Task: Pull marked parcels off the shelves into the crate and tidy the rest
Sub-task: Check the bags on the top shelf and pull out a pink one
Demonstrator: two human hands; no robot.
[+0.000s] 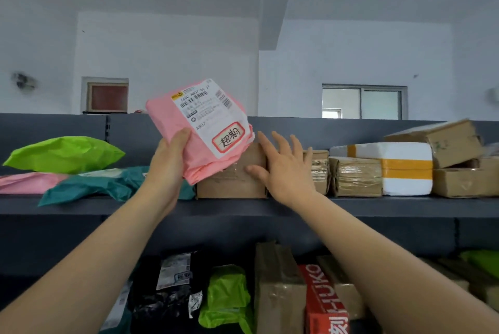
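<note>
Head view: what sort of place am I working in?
Likely a parcel depot or courier storeroom: dark shelves crowded with taped cardboard boxes and poly mailers, and the left hand holds a pink mailer bearing a barcoded shipping label.

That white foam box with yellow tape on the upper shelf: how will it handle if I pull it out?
The white foam box looks like rigid foam, so probably stiff and light for its size. Its smooth taped face may be slippery. The tilted cardboard box seems to rest on it, so pulling could tip that box.
</note>
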